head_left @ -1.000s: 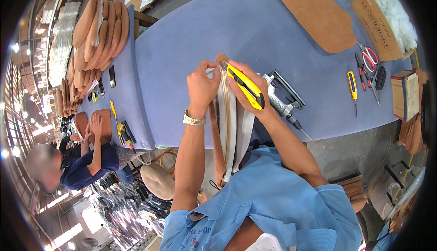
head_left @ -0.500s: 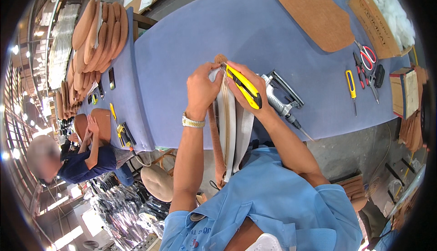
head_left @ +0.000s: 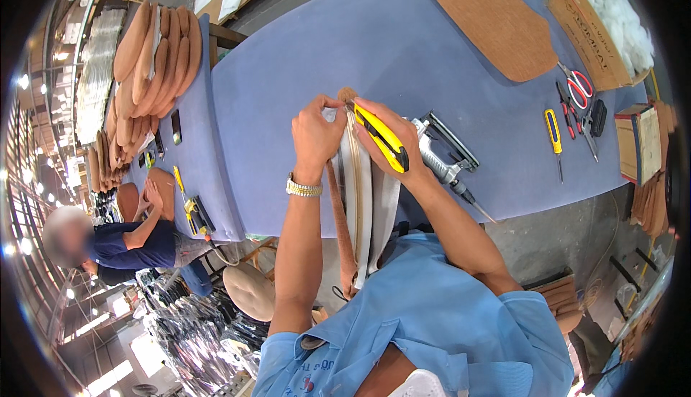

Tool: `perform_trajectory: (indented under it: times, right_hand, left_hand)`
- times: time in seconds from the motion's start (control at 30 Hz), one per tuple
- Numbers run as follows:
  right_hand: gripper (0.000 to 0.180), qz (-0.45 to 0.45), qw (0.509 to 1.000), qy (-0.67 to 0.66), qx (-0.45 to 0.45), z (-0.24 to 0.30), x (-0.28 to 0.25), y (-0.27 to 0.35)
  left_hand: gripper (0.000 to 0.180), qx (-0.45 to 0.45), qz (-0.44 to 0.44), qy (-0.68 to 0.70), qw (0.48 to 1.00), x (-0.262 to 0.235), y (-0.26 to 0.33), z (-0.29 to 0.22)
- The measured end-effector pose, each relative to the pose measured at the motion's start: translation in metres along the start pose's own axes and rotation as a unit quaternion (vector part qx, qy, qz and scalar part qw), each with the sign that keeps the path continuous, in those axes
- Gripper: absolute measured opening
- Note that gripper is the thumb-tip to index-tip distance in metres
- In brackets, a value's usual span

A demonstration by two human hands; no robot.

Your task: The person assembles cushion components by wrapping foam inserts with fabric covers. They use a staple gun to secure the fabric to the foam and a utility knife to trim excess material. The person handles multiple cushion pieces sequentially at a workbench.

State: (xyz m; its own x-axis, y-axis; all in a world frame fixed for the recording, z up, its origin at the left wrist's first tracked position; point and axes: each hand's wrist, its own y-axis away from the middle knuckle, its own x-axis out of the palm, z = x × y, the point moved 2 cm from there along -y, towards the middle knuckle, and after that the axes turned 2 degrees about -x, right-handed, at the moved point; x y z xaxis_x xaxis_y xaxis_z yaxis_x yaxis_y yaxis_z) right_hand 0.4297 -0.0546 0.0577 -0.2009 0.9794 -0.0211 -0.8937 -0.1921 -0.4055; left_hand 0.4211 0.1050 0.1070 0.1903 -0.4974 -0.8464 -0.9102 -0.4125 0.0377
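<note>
A yellow and black utility knife [head_left: 382, 136] sits in my right hand [head_left: 401, 132], its tip at the far end of a long brown fabric piece with pale inner strips [head_left: 358, 202]. My left hand [head_left: 317, 136] pinches that piece's edge close to the knife tip, thumb and finger together. The fabric hangs over the table's near edge toward my body, and a zipper-like line runs along it. Just right of my right hand lies a grey staple gun [head_left: 440, 154] with its hose fitting pointing toward me.
On the blue table [head_left: 302, 59] lie a brown panel [head_left: 497, 23], a yellow screwdriver [head_left: 553, 132], red-handled scissors [head_left: 578, 86] and pliers. A carton of white stuffing [head_left: 601, 33] stands far right. At left, brown cushions [head_left: 155, 59] are stacked near a co-worker [head_left: 137, 242].
My hands have shifted very slightly left, and the knife has tilted a little with its tip still at the fabric. The co-worker at left has lowered the hands onto a brown piece.
</note>
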Motion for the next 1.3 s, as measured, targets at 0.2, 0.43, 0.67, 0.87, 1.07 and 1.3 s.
perform_trajectory:
  times: [0.2, 0.43, 0.67, 0.87, 1.07, 1.3]
  right_hand:
    - [0.038, 0.017, 1.000, 0.024, -0.008, -0.001, 0.002, -0.005]
    - [0.038, 0.015, 0.998, 0.066, -0.002, -0.004, 0.007, 0.000]
    - [0.036, 0.008, 0.995, 0.095, -0.021, -0.007, 0.012, 0.005]
    - [0.035, 0.014, 0.997, 0.076, -0.010, -0.003, 0.007, 0.007]
    - [0.036, 0.015, 0.997, 0.076, -0.005, 0.007, 0.003, 0.010]
    - [0.039, 0.046, 0.996, 0.068, 0.036, 0.007, -0.002, 0.023]
  left_hand:
    - [0.017, -0.016, 0.001, -0.002, 1.000, 0.000, -0.001, -0.004]
    - [0.017, -0.014, -0.003, 0.003, 1.000, 0.003, -0.001, -0.002]
    - [0.016, 0.023, -0.023, 0.038, 0.999, 0.010, -0.002, 0.005]
    - [0.014, 0.039, -0.008, 0.044, 0.998, 0.011, -0.003, 0.007]
    - [0.014, 0.019, 0.001, 0.047, 0.999, 0.009, 0.003, -0.001]
    - [0.013, 0.060, -0.010, 0.039, 0.997, 0.013, 0.004, 0.003]
